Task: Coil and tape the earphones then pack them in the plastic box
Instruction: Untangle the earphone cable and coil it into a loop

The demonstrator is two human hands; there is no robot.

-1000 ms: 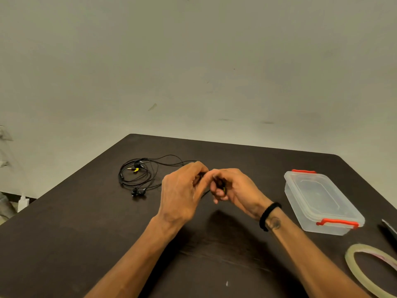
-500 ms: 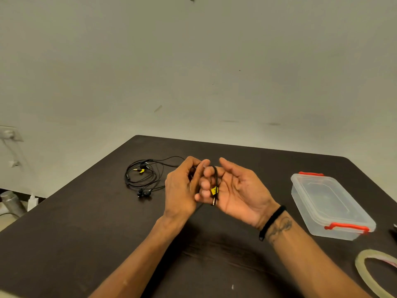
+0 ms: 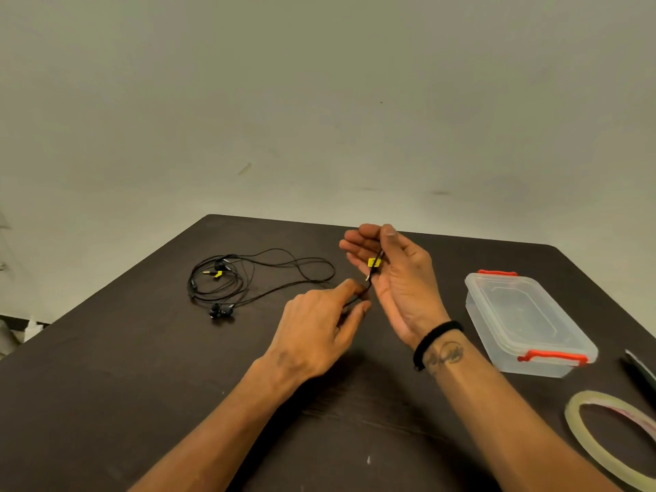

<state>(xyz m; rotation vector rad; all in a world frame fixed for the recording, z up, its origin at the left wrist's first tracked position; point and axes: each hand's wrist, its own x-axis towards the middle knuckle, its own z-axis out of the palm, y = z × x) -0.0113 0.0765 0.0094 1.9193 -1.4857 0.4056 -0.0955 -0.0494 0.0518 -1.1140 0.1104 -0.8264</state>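
Black earphones lie in a loose tangle on the dark table, buds at the front, a yellow-tagged plug inside the pile. One cable runs right from the pile to my hands. My right hand is raised with its palm facing left, and its thumb pins the cable end with a yellow tag against the fingers. My left hand pinches the same cable just below, between thumb and forefinger. The clear plastic box with red clips stands shut at the right.
A roll of clear tape lies flat at the front right corner. A dark flat object shows at the right edge. A pale wall rises behind the table.
My right hand has lifted and moved right with the tagged cable end. My left hand has dropped lower and slid along the cable. The cable from the pile is now drawn out longer.
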